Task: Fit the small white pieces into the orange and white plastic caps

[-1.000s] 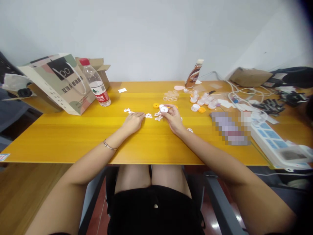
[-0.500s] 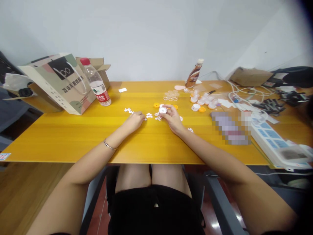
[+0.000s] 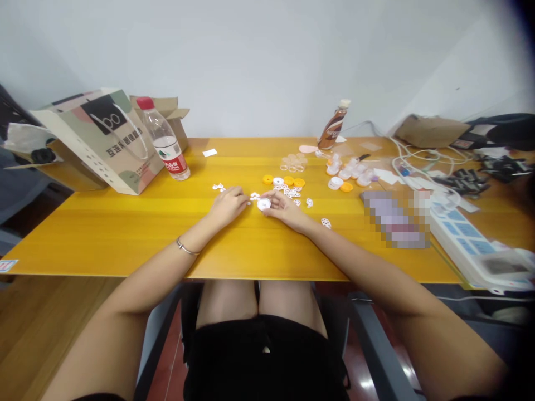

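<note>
Between the thumb and fingers of my right hand [image 3: 288, 211] is a white round cap [image 3: 263, 204], tilted so that its round face shows, just above the table. My left hand [image 3: 228, 206] rests on the table to the left, its fingers curled together. Whatever those fingertips hold, if anything, is hidden. Right beside them lies a small white piece [image 3: 249, 203]. A cluster of small white pieces [image 3: 254, 196] sits between the two hands, and more small white parts [image 3: 218, 187] lie beyond my left hand. Flat white perforated pieces [image 3: 292, 192] are scattered behind my right hand.
Yellow caps [image 3: 288, 181] and clear rings [image 3: 292, 162] lie farther back. A water bottle [image 3: 169, 147] and a paper bag [image 3: 112, 142] stand left. To the right are a coffee bottle [image 3: 333, 127], clear-and-orange containers [image 3: 363, 175], a blurred-out item [image 3: 393, 220] and a power strip [image 3: 463, 239].
My right hand has brought the white round cap left and nearer to me, close to my left hand. The perforated pieces and caps behind it now show. My left hand has barely moved.
</note>
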A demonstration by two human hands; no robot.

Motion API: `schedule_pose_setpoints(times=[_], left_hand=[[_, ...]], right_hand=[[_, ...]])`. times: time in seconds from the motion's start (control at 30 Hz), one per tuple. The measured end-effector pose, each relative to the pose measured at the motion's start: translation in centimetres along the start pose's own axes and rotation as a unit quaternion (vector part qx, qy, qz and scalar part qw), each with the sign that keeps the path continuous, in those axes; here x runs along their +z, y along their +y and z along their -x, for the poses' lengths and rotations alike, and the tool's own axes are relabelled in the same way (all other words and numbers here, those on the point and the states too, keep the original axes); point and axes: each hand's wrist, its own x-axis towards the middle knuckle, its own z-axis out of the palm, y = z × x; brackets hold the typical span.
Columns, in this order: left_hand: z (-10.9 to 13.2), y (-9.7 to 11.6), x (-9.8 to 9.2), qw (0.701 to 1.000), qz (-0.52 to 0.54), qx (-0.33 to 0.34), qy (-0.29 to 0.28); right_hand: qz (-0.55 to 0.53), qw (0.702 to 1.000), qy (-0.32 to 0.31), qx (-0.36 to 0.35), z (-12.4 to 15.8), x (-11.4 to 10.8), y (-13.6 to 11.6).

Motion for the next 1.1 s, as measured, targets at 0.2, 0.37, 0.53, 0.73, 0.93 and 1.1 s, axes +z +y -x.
schedule_pose_setpoints(times=[0.2,0.37,0.53,0.73,0.93,1.1], left_hand=[[0.2,-0.1,0.2,0.954,0.282,-0.064,0.076],[0.2,1.0,-0.1,0.923,0.364,-0.07,0.102],[0.4,1.6,-0.3,0.922,0.377,-0.043,0.083],[0.4,1.7,-0.1,0.919,0.383,-0.065,0.069],[0.2,2.0,0.2,0.919,0.386,-0.044,0.064],[0.1,2.2,0.5,0.911,0.402,-0.081,0.04]], right_hand=[[0.028,0.999,-0.044,-0.003,0.2,0.2,0.1],[0.027,0.999,-0.043,0.002,0.1,0.1,0.4],[0.036,0.999,-0.039,-0.007,0.2,0.2,0.4],[0.037,0.999,-0.024,0.015,0.3,0.2,0.6],[0.044,0.998,-0.037,0.011,0.3,0.3,0.6],[0.06,0.997,-0.05,0.002,0.3,0.3,0.8]])
